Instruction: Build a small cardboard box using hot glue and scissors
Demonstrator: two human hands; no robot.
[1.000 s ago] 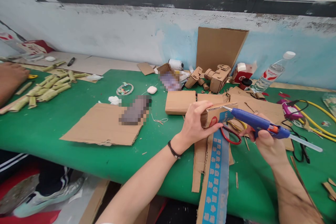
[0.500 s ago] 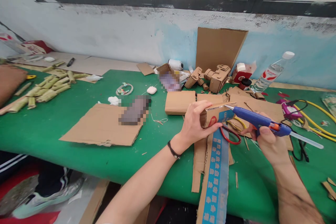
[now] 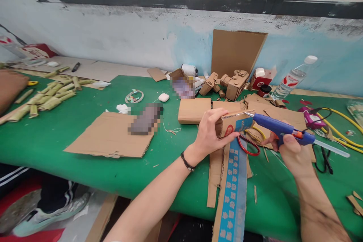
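My left hand (image 3: 209, 132) is closed around a folded cardboard piece (image 3: 233, 124) with a blue and red printed side, held just above the green table (image 3: 70, 128). My right hand (image 3: 287, 150) grips a blue hot glue gun (image 3: 279, 129). Its metal tip touches the upper right edge of the cardboard piece. A clear glue stick (image 3: 331, 148) pokes out of the gun's back. Below the piece lies a long cardboard strip with blue print (image 3: 232, 193), hanging over the table's front edge. Red-handled scissors (image 3: 248, 146) lie under the gun.
A flat cardboard sheet (image 3: 110, 135) lies at the centre left. Cardboard blocks and models (image 3: 232, 83) sit at the back, with a water bottle (image 3: 292, 78) to their right. Yellow cables (image 3: 343, 130) and a pink device lie at the right. Green stalks (image 3: 51, 96) and another person's arm (image 3: 10, 85) are at the far left.
The glue gun's tip has slid a little up and to the right along the cardboard piece's edge. At the far left, the other person's arm has drawn back towards the frame edge.
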